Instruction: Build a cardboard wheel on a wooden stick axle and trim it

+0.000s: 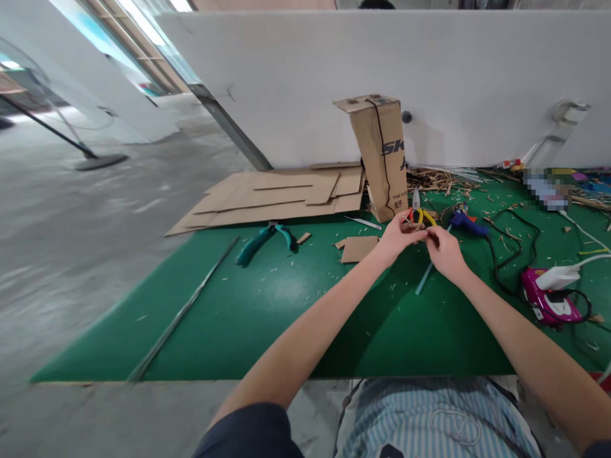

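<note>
My left hand [400, 238] and my right hand [446, 253] meet over the green table, fingers bent together in a pinch. What lies between the fingertips is too small to make out. Just behind them is a tool with yellow handles [428, 218] and a grey pointed tip, partly covered by my fingers; a bit of red shows by the left fingertips. To the right of my right hand lies a blue glue gun [468, 222]. A translucent glue stick [424, 278] slants out below the hands. A small cardboard piece [359, 249] lies left of my left hand.
A tall cardboard box [382, 162] stands behind the hands, beside flat cardboard sheets [281, 197]. Teal-handled pliers [258, 245] and a thin strip [186, 308] lie leftward. At right are a magenta device [548, 299], black cord and a pile of brown scraps [442, 182].
</note>
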The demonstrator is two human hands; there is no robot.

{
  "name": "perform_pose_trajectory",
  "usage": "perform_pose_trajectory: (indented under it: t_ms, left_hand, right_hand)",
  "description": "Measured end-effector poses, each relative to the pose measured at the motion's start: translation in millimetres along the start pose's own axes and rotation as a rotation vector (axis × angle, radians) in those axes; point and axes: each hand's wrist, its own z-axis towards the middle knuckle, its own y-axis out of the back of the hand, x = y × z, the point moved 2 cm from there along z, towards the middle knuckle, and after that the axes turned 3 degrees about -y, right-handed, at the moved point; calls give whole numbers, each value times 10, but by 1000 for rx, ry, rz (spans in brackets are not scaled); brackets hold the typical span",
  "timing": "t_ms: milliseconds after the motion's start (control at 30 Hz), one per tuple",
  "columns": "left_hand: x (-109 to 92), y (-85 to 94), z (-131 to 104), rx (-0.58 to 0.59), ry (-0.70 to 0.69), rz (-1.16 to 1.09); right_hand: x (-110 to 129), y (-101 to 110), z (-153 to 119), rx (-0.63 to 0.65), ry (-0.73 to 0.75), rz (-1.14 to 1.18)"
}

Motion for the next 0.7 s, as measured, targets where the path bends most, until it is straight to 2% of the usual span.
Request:
perform_pose_trajectory:
  t_ms: [200,500,600,700]
  left_hand:
    - [23,146,-126,-111,-49,20]
    - [-40,312,-220,51,-116,187]
    - [-65,288,-251,46,-120,180]
    - [-90,233,-275,-22,-91,169]
  right_hand:
    - [47,-86,-29,101,78,-48]
    - [49,-110,-41,276,94,-27]
    - [59,-102,-84,264,137,-88]
    - [108,-93,-145,188,267,-312]
